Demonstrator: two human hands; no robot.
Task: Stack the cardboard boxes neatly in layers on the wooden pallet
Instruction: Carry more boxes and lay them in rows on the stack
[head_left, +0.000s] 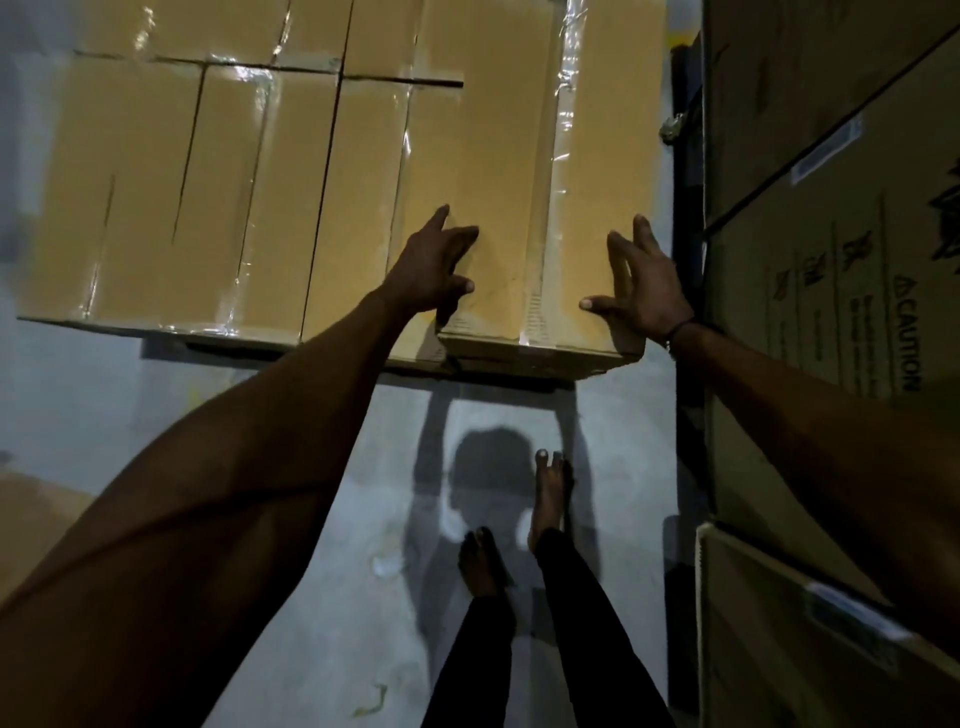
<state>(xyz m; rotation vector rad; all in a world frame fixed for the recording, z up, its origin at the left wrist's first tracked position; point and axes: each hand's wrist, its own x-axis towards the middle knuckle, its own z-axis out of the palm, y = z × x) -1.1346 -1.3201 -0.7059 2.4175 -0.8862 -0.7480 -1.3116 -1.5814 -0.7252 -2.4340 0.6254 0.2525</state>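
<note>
Grey concrete floor (332, 597) lies nearest, bare feet (519, 525) on it. Beyond, the left hand (434, 270) rests spread fingers (462, 235) on the top cardboard box (498, 171); the right hand (641, 291) presses its right side, fingers straight. Farther taped boxes (208, 182) fill the layer.

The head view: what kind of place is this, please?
Probably a warehouse or storeroom. Taped cardboard boxes lie packed side by side in a layer, printed cartons marked CAUTION stand stacked at the right, and the floor is bare concrete.
</note>
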